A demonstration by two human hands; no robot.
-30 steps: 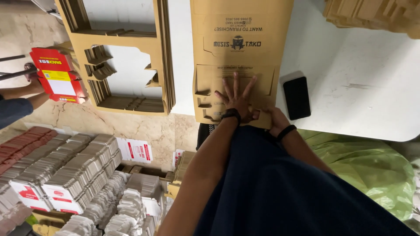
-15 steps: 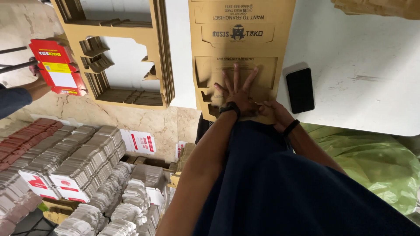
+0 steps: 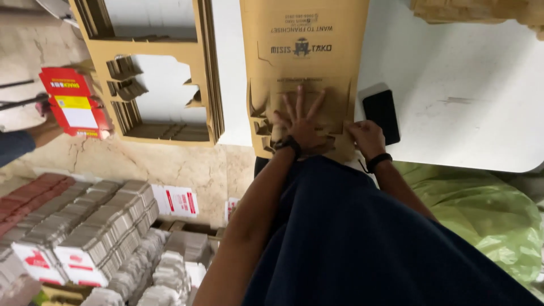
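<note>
Stacked on the floor nearest the viewer, folded cartons (image 3: 85,238) fill open boxes. Above, on a white table (image 3: 470,96), the left hand (image 3: 300,127) presses flat, fingers spread, on a die-cut cardboard sheet (image 3: 303,62) (light, stiff, likely creasing easily); the right hand (image 3: 367,137) pinches its near edge beside a phone (image 3: 381,115).

Cardboard sheet (image 3: 306,68) top cut off; phone (image 3: 381,113) partly under sheet edge
</note>
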